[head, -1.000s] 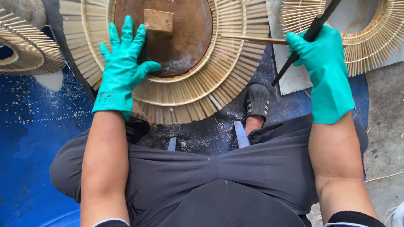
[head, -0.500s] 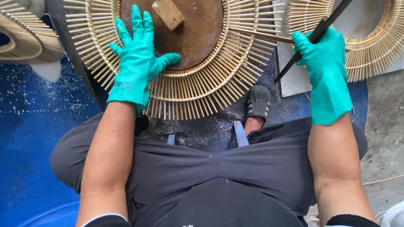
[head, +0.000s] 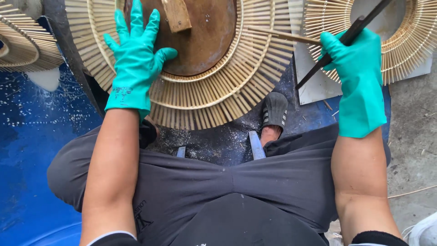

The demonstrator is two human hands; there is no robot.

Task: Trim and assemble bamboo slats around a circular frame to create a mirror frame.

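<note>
A: Pressing with my left hand (head: 134,64), fingers spread flat across the round bamboo-slat frame (head: 214,98) and the rim of the brown mould (head: 200,36). Since a moment ago this hand has slid inward and the frame has turned.

B: Right hand?

A: My right hand (head: 357,75) is closed around a dark rod (head: 346,38) and a thin bamboo stick (head: 282,35), held over the frame's right edge, position unchanged. I judge a fresh section now faces me
</note>
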